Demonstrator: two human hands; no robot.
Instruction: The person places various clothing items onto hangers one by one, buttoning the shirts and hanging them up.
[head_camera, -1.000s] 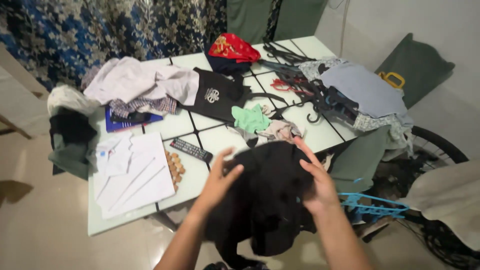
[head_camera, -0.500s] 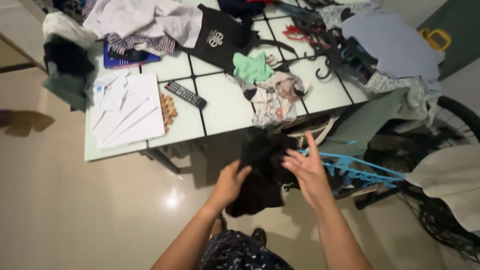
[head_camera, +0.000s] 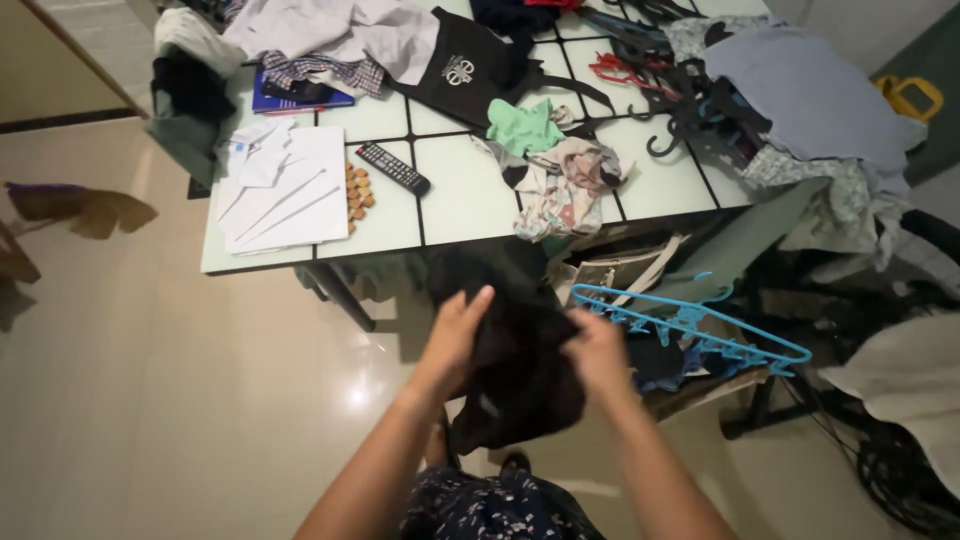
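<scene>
A black cloth (head_camera: 520, 370) hangs in front of the person, below the near edge of the table (head_camera: 455, 205) and above the pale floor (head_camera: 200, 400). Both hands hold it. The left hand (head_camera: 458, 335) lies on the left side of the cloth with the fingers nearly straight and close together, pressed flat against the fabric; the thumb is hidden behind it, so the grip there is hard to judge. The right hand (head_camera: 597, 352) is curled, with the fingers bent around the upper right edge of the cloth. The cloth bunches between the two hands and drops down to the patterned clothing at the bottom of the view. Its shape is hard to make out, because it is dark and crumpled.

Just to the right of the right hand is a light blue hanger (head_camera: 690, 320). On the table lie a remote control (head_camera: 393, 168), white papers (head_camera: 285, 185), a green cloth (head_camera: 523, 127), a black bag (head_camera: 465, 65) and a pile of dark hangers (head_camera: 670, 85). The far part of the table is cut off at the top.
</scene>
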